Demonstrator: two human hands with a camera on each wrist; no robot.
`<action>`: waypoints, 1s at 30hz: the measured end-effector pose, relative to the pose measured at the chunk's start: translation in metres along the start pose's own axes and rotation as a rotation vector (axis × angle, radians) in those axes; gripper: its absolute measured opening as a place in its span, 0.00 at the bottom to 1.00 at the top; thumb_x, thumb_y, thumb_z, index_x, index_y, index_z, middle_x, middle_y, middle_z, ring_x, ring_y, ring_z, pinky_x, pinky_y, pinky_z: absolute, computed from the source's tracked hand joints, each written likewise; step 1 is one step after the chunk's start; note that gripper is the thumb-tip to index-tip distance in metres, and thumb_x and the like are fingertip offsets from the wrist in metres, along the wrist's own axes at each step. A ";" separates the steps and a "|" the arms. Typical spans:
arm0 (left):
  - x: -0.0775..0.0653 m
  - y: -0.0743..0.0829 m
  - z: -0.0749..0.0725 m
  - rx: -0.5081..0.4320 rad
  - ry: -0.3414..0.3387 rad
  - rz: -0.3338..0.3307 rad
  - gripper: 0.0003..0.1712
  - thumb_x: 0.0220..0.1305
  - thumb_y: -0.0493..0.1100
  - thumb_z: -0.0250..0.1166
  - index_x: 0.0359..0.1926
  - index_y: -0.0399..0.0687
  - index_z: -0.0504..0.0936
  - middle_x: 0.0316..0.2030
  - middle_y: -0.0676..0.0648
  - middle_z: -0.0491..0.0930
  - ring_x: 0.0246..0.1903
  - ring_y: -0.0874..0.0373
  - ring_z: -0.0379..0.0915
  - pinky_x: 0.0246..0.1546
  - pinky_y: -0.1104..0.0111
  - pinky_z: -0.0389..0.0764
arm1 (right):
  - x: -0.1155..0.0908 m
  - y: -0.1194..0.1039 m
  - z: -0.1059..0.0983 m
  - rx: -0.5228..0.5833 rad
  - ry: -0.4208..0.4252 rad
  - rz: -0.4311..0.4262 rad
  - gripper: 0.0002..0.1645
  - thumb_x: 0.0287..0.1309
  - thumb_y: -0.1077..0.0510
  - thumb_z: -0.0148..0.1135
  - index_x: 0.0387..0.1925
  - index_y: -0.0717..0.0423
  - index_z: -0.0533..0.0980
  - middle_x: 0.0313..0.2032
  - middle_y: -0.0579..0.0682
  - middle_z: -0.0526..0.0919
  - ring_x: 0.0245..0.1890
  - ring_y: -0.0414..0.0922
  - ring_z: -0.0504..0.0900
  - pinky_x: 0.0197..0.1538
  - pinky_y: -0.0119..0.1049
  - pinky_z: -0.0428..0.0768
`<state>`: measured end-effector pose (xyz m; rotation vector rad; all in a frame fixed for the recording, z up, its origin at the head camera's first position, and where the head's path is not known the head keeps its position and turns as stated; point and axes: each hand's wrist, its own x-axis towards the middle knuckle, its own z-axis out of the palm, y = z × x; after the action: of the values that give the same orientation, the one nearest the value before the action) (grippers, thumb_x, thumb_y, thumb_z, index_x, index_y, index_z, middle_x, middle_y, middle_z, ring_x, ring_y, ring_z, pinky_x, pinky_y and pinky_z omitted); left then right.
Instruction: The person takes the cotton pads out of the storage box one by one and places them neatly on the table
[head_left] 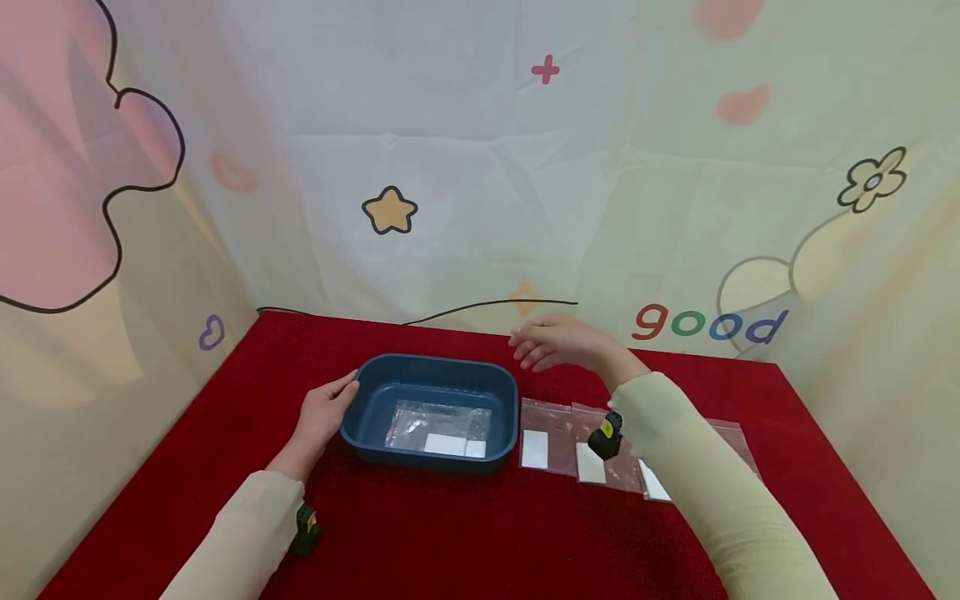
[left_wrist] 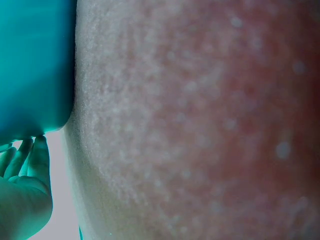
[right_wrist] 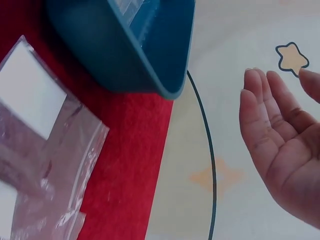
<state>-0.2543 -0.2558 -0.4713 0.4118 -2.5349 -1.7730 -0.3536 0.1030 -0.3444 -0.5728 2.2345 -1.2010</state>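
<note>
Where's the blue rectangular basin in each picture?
Head: the blue rectangular basin sits below centre, slightly left.
Left wrist: top left corner, cut off, looking teal.
Right wrist: top, left of centre, also cut off.
Landmark: the outlined orange star, in head and right wrist views only.

The red-covered desk (head_left: 465,533) spreads out on all sides of the blue basin (head_left: 450,375), which rests on it. Just right of the basin lies a clear bag (head_left: 558,437) with a white insert (head_left: 534,450); farther right of the basin, more such bags (head_left: 591,463) lie flat in a row, partly hidden.
</note>
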 end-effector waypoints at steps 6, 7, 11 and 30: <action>-0.002 0.002 0.000 0.000 -0.002 0.005 0.28 0.81 0.44 0.51 0.76 0.41 0.64 0.76 0.38 0.62 0.79 0.42 0.54 0.77 0.49 0.65 | 0.014 -0.012 0.011 -0.064 -0.052 0.043 0.26 0.73 0.50 0.55 0.62 0.65 0.75 0.54 0.63 0.84 0.53 0.59 0.86 0.59 0.43 0.86; -0.002 0.003 0.000 -0.001 -0.002 0.008 0.28 0.81 0.44 0.52 0.75 0.41 0.64 0.76 0.38 0.62 0.79 0.42 0.54 0.77 0.49 0.65 | 0.016 -0.014 0.013 -0.067 -0.061 0.050 0.27 0.73 0.50 0.55 0.62 0.65 0.75 0.55 0.64 0.84 0.56 0.61 0.85 0.60 0.44 0.86; -0.002 0.003 0.000 -0.011 -0.005 0.016 0.28 0.81 0.44 0.51 0.75 0.40 0.64 0.76 0.38 0.62 0.79 0.42 0.54 0.77 0.49 0.64 | 0.027 -0.022 0.020 -0.098 -0.103 0.068 0.28 0.73 0.47 0.55 0.63 0.64 0.75 0.59 0.65 0.82 0.59 0.63 0.83 0.63 0.46 0.85; -0.003 0.002 0.001 -0.018 -0.011 0.000 0.28 0.81 0.44 0.50 0.76 0.40 0.63 0.76 0.38 0.61 0.79 0.42 0.54 0.76 0.49 0.65 | 0.071 -0.029 0.055 -0.095 -0.249 0.213 0.32 0.73 0.45 0.56 0.66 0.63 0.75 0.61 0.61 0.83 0.63 0.58 0.82 0.67 0.45 0.81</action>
<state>-0.2520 -0.2540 -0.4695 0.4024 -2.5241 -1.8011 -0.3698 0.0119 -0.3629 -0.4778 2.0876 -0.8712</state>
